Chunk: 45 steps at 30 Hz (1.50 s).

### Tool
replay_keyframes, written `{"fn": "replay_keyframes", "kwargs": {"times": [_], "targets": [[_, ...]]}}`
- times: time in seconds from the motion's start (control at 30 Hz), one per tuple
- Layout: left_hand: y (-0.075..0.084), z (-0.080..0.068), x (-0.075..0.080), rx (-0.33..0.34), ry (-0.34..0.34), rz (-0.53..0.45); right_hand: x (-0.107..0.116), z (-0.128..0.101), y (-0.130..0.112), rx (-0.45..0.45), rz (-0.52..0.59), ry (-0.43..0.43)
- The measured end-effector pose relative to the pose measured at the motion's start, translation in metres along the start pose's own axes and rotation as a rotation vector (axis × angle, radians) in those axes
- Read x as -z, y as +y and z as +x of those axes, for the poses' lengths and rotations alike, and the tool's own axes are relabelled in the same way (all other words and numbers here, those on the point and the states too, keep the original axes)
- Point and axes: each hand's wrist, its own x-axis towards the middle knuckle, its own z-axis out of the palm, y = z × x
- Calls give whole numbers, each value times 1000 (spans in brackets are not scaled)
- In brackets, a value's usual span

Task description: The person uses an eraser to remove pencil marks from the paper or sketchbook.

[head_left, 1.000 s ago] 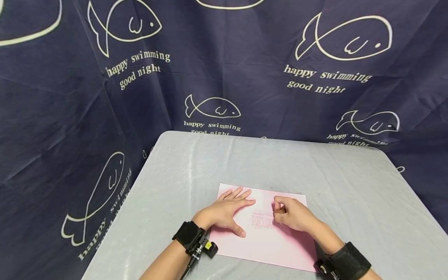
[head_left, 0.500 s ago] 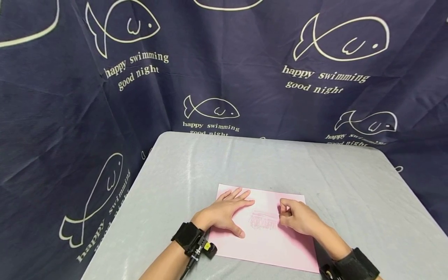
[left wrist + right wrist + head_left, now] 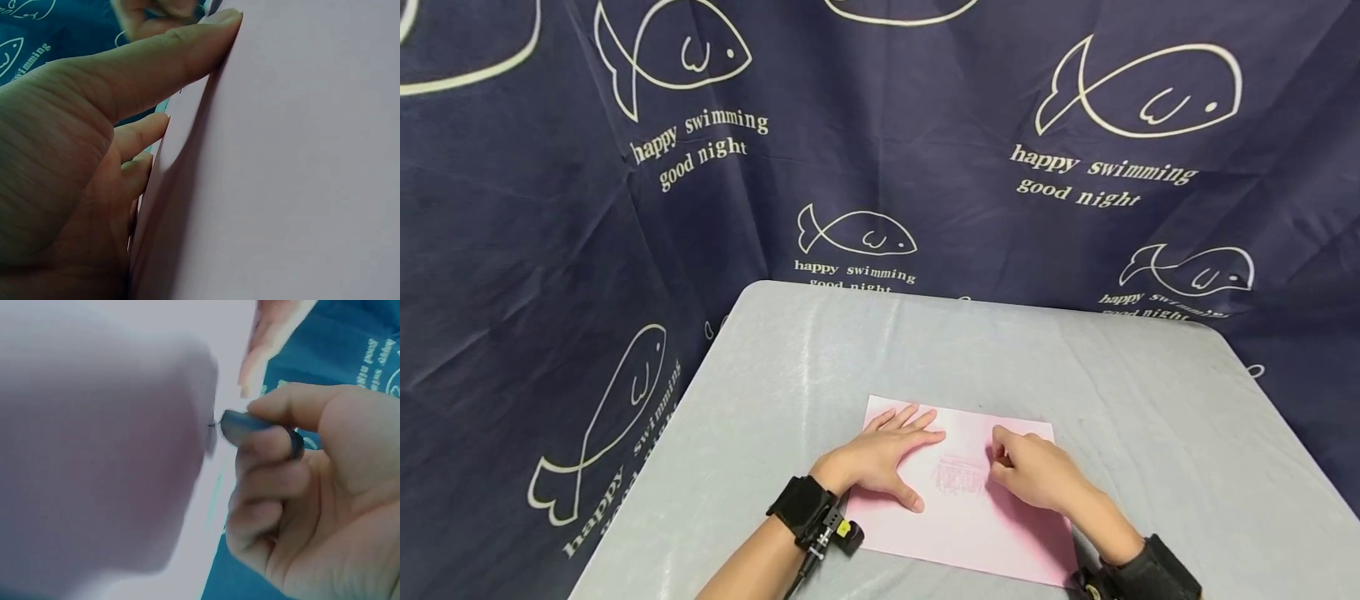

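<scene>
A pink sheet of paper (image 3: 962,537) lies on the grey table, with a patch of reddish scribbled lines (image 3: 958,477) near its middle. Fingers spread, my left hand (image 3: 883,460) rests flat on the paper's left part. My right hand (image 3: 1033,468) is over the right part, just right of the scribble. Between its thumb and fingers it pinches a short, dark, rounded stub (image 3: 240,428), like a piece of crayon, seen in the right wrist view. The stub's end points at the paper, close to a small dark mark (image 3: 211,425). In the head view the curled fingers hide the stub.
The grey-covered table (image 3: 970,350) reaches back to a dark blue curtain (image 3: 955,167) printed with white fish and lettering. Each wrist wears a black strap with a small camera; a cable (image 3: 805,571) runs from the left one.
My right hand shifts a little right across the paper, then slightly back left, still pinching the stub. My left hand stays in place on the paper.
</scene>
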Motion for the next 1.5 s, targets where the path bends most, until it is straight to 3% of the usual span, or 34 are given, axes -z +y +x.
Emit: {"fn": "replay_keyframes", "kwargs": {"times": [0.23,0.37,0.63,1.5], "targets": [[-1,0,1,1,-5,0,-10,23,-19,210,220,-57],[-1,0,0,13,-9,15,-20,34,-23,275,242,-60],[1,2,0,0,-9,2,-26,37,-22,171,197,-13],[2,0,2,1,-3,-1,-11,15,3,13,176,-15]]}}
